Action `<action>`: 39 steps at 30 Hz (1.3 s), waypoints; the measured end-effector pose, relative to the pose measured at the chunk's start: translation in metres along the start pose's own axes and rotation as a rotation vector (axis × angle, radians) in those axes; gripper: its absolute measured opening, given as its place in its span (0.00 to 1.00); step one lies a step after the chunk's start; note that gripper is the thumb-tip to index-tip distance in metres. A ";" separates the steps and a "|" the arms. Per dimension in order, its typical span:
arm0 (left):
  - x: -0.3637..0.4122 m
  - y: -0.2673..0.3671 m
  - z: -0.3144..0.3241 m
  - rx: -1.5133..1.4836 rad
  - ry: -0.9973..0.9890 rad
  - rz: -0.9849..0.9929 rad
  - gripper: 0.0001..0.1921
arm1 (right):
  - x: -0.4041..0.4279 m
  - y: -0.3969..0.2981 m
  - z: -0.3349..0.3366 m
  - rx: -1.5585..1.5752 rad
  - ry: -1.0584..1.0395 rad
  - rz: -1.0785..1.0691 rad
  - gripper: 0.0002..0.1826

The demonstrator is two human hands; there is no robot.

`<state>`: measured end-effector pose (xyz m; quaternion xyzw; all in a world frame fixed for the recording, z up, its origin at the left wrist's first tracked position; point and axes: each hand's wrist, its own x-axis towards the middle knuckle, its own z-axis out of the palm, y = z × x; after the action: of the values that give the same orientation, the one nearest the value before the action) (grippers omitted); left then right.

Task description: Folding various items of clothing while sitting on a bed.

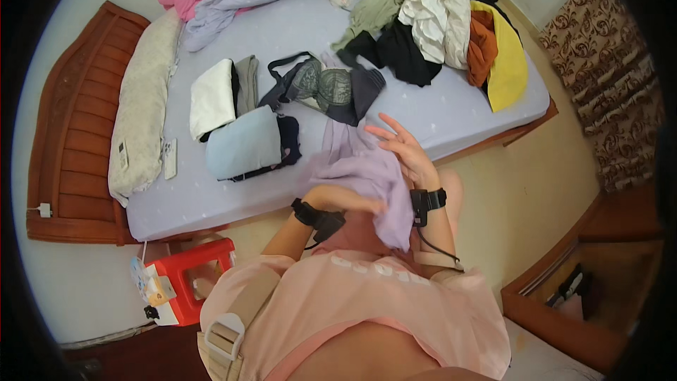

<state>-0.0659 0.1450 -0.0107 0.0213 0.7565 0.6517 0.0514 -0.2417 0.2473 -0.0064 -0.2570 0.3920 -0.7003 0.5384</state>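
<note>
A lilac cloth garment [359,164] hangs loosely over the near edge of the bed, down towards my lap. My left hand [346,200] lies against its near side, blurred, and whether its fingers grip the cloth is not plain. Spread fingers mark my right hand [402,151], raised at the cloth's right edge with nothing held in it. Just beyond the garment lies a dark bra with grey-green lace cups [333,87]. To its left are a folded light blue garment [244,143], a folded white one [212,98] and a folded grey one [247,84].
Loose clothes, among them a white ruffled garment [431,16] and a yellow one [505,61], are heaped at the bed's far right. A phone [170,159] lies by the long pillow [143,100]. A red plastic stool [185,280] stands at lower left, an open wooden drawer [560,317] at lower right.
</note>
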 end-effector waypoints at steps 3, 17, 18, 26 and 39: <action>-0.008 -0.050 -0.020 -0.336 0.263 -0.526 0.30 | -0.012 0.022 -0.008 -0.111 0.090 0.113 0.37; 0.109 -0.065 -0.138 -0.950 0.585 0.128 0.21 | -0.203 -0.029 -0.019 0.169 -0.443 -0.336 0.27; 0.121 -0.047 -0.151 -1.002 0.700 0.138 0.21 | -0.216 -0.035 -0.013 0.023 -0.249 -0.107 0.27; 0.109 -0.093 -0.077 -0.045 0.830 0.157 0.36 | -0.285 0.011 -0.030 -0.964 0.685 0.313 0.32; 0.047 0.011 -0.001 -0.214 0.295 -0.120 0.36 | -0.248 0.002 -0.047 -0.253 0.939 -0.165 0.26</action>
<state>-0.1135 0.1503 -0.0024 -0.1251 0.6820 0.7203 -0.0193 -0.2061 0.4971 -0.0189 -0.0071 0.6526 -0.7277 0.2109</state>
